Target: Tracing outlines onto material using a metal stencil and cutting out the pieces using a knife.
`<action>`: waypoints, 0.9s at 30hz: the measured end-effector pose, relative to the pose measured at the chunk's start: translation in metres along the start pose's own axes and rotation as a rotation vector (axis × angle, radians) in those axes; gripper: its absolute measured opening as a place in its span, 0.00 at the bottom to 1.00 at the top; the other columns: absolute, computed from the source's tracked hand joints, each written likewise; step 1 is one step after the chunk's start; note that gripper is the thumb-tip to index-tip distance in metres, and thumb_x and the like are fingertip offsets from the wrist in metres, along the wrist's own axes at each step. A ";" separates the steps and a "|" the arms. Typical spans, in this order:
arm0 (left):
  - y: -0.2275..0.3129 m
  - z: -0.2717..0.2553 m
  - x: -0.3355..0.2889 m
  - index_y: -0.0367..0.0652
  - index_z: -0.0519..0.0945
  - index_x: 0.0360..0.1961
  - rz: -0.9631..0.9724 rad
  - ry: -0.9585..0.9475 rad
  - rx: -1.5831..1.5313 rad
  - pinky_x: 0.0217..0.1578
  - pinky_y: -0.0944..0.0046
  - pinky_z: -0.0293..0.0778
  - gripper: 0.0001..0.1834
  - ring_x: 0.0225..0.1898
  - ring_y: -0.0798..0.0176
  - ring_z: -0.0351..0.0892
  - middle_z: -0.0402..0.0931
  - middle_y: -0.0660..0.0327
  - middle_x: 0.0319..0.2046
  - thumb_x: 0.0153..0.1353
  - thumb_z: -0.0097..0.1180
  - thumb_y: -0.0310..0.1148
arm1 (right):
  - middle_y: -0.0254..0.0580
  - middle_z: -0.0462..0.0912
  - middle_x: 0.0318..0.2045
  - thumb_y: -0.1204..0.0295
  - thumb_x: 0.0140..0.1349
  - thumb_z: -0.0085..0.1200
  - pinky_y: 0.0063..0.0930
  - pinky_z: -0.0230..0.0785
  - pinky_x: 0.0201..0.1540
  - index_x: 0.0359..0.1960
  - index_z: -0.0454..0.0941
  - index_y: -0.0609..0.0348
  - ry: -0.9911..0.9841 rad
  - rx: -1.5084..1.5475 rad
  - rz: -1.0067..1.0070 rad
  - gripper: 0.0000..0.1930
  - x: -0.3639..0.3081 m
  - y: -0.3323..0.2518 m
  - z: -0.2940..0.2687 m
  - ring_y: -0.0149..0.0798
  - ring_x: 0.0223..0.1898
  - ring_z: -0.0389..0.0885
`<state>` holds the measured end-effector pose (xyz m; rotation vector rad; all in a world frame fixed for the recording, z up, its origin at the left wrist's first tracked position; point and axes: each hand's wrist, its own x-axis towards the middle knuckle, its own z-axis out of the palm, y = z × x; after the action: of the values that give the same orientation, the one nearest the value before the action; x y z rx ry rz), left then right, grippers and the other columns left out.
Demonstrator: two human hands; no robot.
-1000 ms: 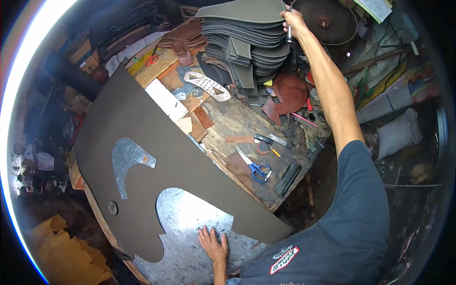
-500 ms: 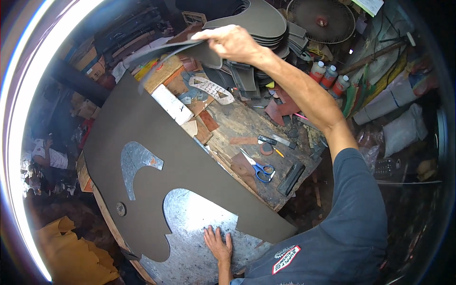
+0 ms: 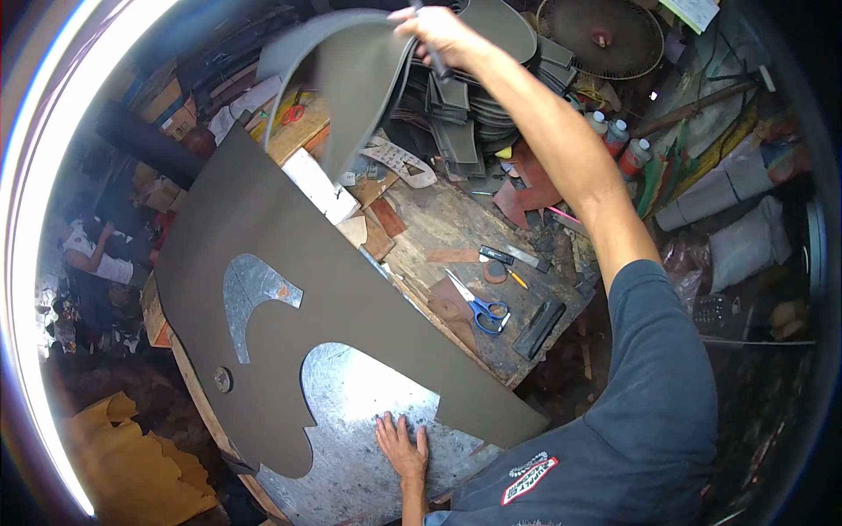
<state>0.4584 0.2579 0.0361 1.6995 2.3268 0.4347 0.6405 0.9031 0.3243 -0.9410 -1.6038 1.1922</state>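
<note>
Right hand gripping cut-out sheet

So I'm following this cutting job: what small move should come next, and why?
Probably lowering the cut grey piece onto the big dark sheet. The right hand holds it aloft, curling, above the cluttered bench, while the left hand lies flat on the bare metal plate showing through a cutout. The piece hangs free, touching nothing.

Large sheet: dark olive-grey, uniform, no pattern. Lifted cut piece: same dark grey. Metal plate at the bench's near edge: silver, mottled sheen. Scissors: blue handles. Bottles toward the far edge: white with red. Sleeve: slate blue.
</note>
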 end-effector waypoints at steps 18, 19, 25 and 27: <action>0.003 -0.003 0.003 0.41 0.72 0.57 -0.012 -0.019 -0.011 0.68 0.36 0.46 0.25 0.71 0.36 0.50 0.57 0.45 0.68 0.61 0.57 0.39 | 0.38 0.71 0.36 0.78 0.60 0.54 0.34 0.63 0.19 0.61 0.61 0.46 0.569 0.520 0.168 0.27 -0.017 0.107 -0.186 0.31 0.17 0.66; 0.003 -0.004 0.003 0.40 0.72 0.57 -0.017 -0.017 -0.013 0.68 0.36 0.46 0.25 0.71 0.36 0.49 0.57 0.45 0.68 0.61 0.57 0.39 | 0.38 0.71 0.36 0.78 0.60 0.54 0.34 0.63 0.19 0.61 0.61 0.46 0.569 0.520 0.170 0.27 -0.018 0.104 -0.184 0.31 0.17 0.66; 0.004 -0.005 0.001 0.40 0.72 0.57 -0.003 -0.004 -0.007 0.68 0.36 0.47 0.24 0.71 0.36 0.50 0.58 0.45 0.68 0.61 0.57 0.39 | 0.36 0.72 0.30 0.77 0.62 0.52 0.33 0.63 0.20 0.59 0.65 0.46 0.590 0.526 0.148 0.23 -0.021 0.102 -0.176 0.30 0.18 0.66; 0.004 -0.003 0.000 0.39 0.72 0.57 -0.006 -0.005 -0.012 0.68 0.36 0.47 0.24 0.71 0.36 0.50 0.58 0.45 0.68 0.61 0.57 0.39 | 0.36 0.72 0.30 0.76 0.63 0.51 0.34 0.63 0.20 0.59 0.66 0.45 0.584 0.586 0.130 0.22 -0.017 0.107 -0.181 0.31 0.18 0.66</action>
<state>0.4606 0.2590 0.0407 1.6859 2.3205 0.4414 0.8242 0.9652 0.2410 -0.8948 -0.6842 1.2286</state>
